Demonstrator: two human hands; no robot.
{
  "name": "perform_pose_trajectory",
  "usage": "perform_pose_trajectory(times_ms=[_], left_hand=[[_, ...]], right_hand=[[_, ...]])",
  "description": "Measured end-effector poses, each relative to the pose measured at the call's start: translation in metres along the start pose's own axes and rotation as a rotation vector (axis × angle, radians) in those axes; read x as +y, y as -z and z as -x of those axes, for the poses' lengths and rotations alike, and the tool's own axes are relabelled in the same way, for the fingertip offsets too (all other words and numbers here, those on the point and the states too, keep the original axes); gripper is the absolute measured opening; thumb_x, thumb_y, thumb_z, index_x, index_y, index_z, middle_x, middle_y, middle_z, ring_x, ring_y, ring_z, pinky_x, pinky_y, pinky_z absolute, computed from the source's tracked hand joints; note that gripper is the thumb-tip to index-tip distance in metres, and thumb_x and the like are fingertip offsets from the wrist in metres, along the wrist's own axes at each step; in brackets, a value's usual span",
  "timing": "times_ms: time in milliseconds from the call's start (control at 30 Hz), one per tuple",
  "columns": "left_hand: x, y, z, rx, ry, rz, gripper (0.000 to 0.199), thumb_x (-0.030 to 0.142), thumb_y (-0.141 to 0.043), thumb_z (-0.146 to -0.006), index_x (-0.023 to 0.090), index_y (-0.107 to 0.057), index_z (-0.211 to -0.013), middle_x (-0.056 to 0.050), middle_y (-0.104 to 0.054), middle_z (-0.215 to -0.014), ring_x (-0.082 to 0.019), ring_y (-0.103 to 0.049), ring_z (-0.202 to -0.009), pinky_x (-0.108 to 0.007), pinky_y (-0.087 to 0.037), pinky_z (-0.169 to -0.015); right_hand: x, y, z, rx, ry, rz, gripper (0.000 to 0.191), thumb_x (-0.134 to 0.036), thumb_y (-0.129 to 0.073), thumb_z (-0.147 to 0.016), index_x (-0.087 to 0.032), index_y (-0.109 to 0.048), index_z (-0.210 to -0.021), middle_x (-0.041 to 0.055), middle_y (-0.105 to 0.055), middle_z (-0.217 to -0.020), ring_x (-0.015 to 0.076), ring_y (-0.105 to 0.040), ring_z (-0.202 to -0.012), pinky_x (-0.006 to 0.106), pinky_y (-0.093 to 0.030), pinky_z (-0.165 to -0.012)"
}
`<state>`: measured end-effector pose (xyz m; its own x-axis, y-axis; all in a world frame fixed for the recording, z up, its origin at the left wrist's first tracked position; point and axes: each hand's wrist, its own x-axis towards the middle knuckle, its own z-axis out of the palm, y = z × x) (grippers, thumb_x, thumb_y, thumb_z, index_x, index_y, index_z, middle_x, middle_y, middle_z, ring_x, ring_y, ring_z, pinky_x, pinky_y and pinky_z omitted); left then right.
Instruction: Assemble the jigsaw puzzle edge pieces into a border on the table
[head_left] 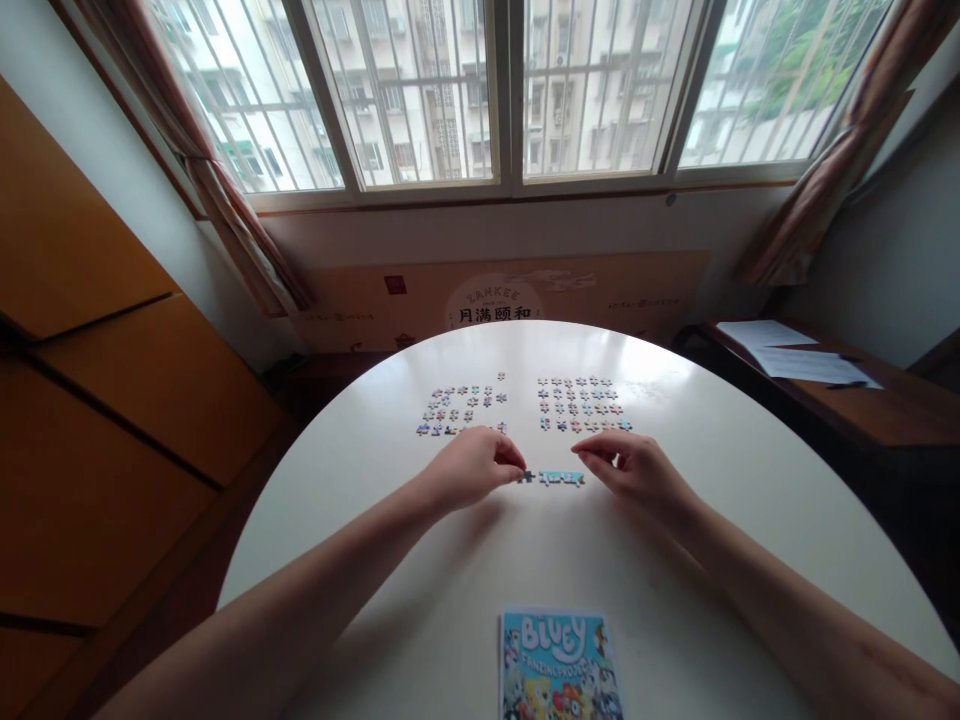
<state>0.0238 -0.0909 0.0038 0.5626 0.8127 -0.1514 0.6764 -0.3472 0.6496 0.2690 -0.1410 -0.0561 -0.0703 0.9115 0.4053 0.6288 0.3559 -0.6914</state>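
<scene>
My left hand [474,468] reaches in with thumb and forefinger closed on a small dark puzzle piece [529,477] lying on the white table. Just right of that piece, a short strip of joined puzzle pieces [561,478], light blue along its top, lies flat; a small gap separates the two. My right hand [634,465] hovers by the right end of the strip, its thumb and forefinger a little apart and nothing visible between them. Beyond the hands are loose puzzle pieces in two groups, a left group [454,415] partly behind my left hand and a right group [573,408] in rows.
A blue "Bluey" picture sheet [559,665] lies at the near side of the round white table [360,440]. To the right, papers [806,362] and pens rest on a dark wooden surface. Orange cabinets [105,460] stand at left, and a barred window is ahead.
</scene>
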Motion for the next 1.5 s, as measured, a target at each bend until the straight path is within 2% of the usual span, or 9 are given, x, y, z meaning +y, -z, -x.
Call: perform_pose_trajectory(times_ms=[67,267,667,1067,1300,1500], left_hand=[[-0.001,-0.005,0.0,0.028,0.011,-0.049,0.015,0.019,-0.066,-0.078,0.02,-0.08,-0.084,-0.001,-0.079,-0.086,-0.019,-0.071,-0.082,-0.028,-0.05,-0.075],[-0.002,-0.004,-0.008,0.069,0.038,-0.136,0.014,0.023,-0.067,-0.078,0.022,-0.08,-0.083,-0.001,-0.078,-0.087,-0.02,-0.07,-0.084,-0.03,-0.048,-0.072],[-0.003,-0.011,-0.012,0.053,0.069,-0.195,0.013,0.026,-0.067,-0.081,0.024,-0.079,-0.084,0.0,-0.078,-0.09,-0.02,-0.069,-0.088,-0.029,-0.048,-0.074],[-0.003,-0.023,-0.006,0.168,-0.045,-0.316,0.014,0.026,-0.063,-0.085,0.023,-0.077,-0.088,-0.004,-0.075,-0.102,-0.024,-0.065,-0.096,-0.034,-0.049,-0.082],[-0.003,-0.03,-0.001,0.222,-0.094,-0.329,0.016,0.022,-0.061,-0.087,0.021,-0.076,-0.092,-0.006,-0.072,-0.102,-0.023,-0.063,-0.097,-0.034,-0.049,-0.086],[-0.002,-0.032,-0.001,0.227,-0.101,-0.306,0.015,0.023,-0.061,-0.089,0.021,-0.075,-0.091,-0.006,-0.071,-0.1,-0.023,-0.063,-0.095,-0.036,-0.049,-0.086]], right_hand=[[-0.001,0.0,0.001,-0.012,0.008,-0.009,0.016,-0.025,-0.063,-0.087,-0.023,-0.079,-0.09,0.0016,-0.076,-0.083,0.013,-0.06,-0.061,0.025,-0.045,-0.055],[-0.003,-0.001,0.001,-0.04,0.033,-0.015,0.015,-0.025,-0.063,-0.088,-0.023,-0.078,-0.09,0.0014,-0.075,-0.081,0.0119,-0.059,-0.06,0.025,-0.046,-0.056],[-0.003,0.0,0.0,-0.081,0.046,0.007,0.016,-0.024,-0.063,-0.088,-0.022,-0.079,-0.091,0.002,-0.075,-0.08,0.0122,-0.059,-0.059,0.025,-0.046,-0.055],[0.001,0.003,0.001,-0.062,0.051,0.039,0.019,-0.029,-0.063,-0.088,-0.021,-0.079,-0.091,0.0043,-0.076,-0.083,0.0133,-0.06,-0.061,0.027,-0.049,-0.058],[0.002,0.004,0.0,-0.13,0.145,0.087,0.018,-0.027,-0.064,-0.088,-0.022,-0.08,-0.095,0.0066,-0.074,-0.089,0.0155,-0.064,-0.07,0.028,-0.051,-0.061],[0.0,0.001,0.0,-0.193,0.222,0.13,0.017,-0.021,-0.067,-0.085,-0.025,-0.081,-0.094,0.0063,-0.072,-0.097,0.0194,-0.067,-0.087,0.033,-0.054,-0.076]])
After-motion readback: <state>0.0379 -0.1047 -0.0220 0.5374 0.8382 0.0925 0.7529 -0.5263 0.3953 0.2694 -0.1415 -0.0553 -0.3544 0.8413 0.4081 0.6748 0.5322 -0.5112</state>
